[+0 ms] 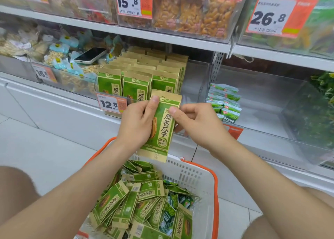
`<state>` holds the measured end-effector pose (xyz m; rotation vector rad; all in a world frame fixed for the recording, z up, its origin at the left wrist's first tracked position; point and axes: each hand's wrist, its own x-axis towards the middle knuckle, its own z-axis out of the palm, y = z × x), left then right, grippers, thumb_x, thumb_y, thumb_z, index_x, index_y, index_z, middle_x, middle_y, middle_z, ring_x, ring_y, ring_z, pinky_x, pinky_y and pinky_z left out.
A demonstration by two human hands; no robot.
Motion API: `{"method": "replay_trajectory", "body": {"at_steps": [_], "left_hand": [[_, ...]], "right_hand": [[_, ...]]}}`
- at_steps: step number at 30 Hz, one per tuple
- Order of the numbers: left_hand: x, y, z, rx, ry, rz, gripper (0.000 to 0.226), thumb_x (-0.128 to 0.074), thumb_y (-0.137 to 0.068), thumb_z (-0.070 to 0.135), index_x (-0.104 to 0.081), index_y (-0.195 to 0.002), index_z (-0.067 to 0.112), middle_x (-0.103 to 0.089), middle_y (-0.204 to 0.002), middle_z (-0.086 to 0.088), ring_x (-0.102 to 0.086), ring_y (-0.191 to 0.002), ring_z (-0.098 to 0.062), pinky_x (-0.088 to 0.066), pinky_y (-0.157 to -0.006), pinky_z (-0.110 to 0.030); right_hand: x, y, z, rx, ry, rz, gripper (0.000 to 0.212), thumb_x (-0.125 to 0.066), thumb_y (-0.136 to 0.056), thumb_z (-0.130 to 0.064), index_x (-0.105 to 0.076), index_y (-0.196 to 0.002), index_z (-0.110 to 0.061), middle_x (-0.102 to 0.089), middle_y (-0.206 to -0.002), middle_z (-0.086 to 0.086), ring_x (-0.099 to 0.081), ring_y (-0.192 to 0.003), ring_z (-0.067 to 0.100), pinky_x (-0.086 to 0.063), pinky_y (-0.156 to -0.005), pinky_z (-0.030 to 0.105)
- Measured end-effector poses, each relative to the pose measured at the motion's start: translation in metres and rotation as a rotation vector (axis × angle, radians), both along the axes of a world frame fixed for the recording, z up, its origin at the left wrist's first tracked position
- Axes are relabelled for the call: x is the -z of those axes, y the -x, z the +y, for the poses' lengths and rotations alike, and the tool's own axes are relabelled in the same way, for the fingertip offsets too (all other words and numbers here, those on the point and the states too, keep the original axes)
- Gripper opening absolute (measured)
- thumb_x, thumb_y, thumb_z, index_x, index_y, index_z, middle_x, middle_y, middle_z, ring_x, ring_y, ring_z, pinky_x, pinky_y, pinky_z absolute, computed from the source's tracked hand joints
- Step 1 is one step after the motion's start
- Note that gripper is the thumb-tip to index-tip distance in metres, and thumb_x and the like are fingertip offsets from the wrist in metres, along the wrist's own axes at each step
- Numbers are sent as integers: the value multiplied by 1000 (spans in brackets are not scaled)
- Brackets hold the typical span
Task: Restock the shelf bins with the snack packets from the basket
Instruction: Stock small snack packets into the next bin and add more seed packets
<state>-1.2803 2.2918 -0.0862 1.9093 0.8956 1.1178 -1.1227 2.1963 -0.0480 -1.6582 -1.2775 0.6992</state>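
A green and tan snack packet [162,128] stands upright in the air in front of the shelf. My left hand [137,123] grips its left side, thumb on the top corner. From the right, my right hand [195,121] pinches the packet's other edge. Just behind it a clear shelf bin [195,79] holds rows of the same packets [141,72] standing upright. Below my arms a white basket [195,177] with orange handles holds several loose green packets [137,197], large and small.
A phone [90,55] lies on the snacks in the bin to the left. To the right, another clear bin [271,101] holds small green packets [224,103] at its left side. Price tags hang on the bin fronts. White floor tiles lie at left.
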Motion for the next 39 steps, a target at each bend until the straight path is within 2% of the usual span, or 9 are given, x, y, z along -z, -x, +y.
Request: {"method": "replay_trajectory", "body": {"at_steps": [4,7,11,15,19,25,31,35,39], "left_hand": [[-7,-1,6,-37,-98,21,56,-41,-112,48,-50,-66,18,-49,-54,7,-44,-52,-11,-31,-52,-32],[-9,-3,12,-173,-196,3,38,-40,-114,34,-54,-83,15,-52,-73,8,-47,-68,-12,-36,-62,-34],[-4,-1,26,-333,-309,142,10,-57,-103,28,-60,-95,23,-59,-96,9,-52,-93,-18,-44,-83,-39],[-2,1,27,-407,-284,330,6,-66,-97,38,-66,-94,32,-62,-100,15,-47,-102,-19,-33,-83,-37],[-1,3,27,-421,-378,452,13,-63,-98,46,-72,-97,36,-63,-107,14,-46,-107,-23,-26,-84,-36],[4,2,31,-380,-447,507,19,-65,-95,43,-75,-108,33,-59,-107,10,-45,-104,-22,-35,-86,-40],[10,3,34,-340,-477,543,31,-64,-95,41,-71,-122,31,-53,-110,6,-48,-105,-23,-40,-88,-45],[13,5,31,-314,-533,447,20,-66,-94,33,-69,-112,24,-53,-106,4,-51,-100,-21,-41,-85,-43],[21,7,24,-243,-746,426,13,-62,-94,27,-60,-84,20,-55,-81,7,-50,-74,-18,-39,-69,-38]], "right_hand": [[-10,-3,7,35,-55,-53,19,-74,-96,-28,-79,-89,-11,-78,-74,1,-76,-69,17,-62,-67,38],[-19,-7,19,243,-338,-199,28,-76,-93,-32,-75,-76,-10,-71,-61,4,-70,-60,23,-60,-66,48],[-31,-14,30,394,-625,-446,26,-71,-95,-29,-71,-76,-13,-64,-62,-2,-58,-62,21,-47,-73,37],[-13,-18,56,324,-352,-635,40,-70,-95,-35,-57,-64,-12,-55,-56,2,-56,-66,34,-47,-73,37],[-1,-11,78,340,-152,-636,42,-69,-93,-35,-54,-61,-13,-58,-66,10,-53,-75,37,-41,-66,35],[-5,-5,98,466,-108,-551,36,-70,-94,-34,-64,-67,-10,-61,-71,11,-49,-76,31,-32,-67,28],[1,-7,110,388,-72,-606,32,-66,-98,-37,-65,-87,-7,-63,-95,15,-48,-90,31,-33,-72,31],[-4,-15,93,328,-39,-714,37,-68,-96,-42,-54,-80,-12,-62,-94,17,-52,-91,36,-36,-72,34],[-15,-4,61,359,-246,-906,27,-50,-96,-38,-67,-93,-18,-71,-86,7,-67,-81,36,-55,-69,39]]}}
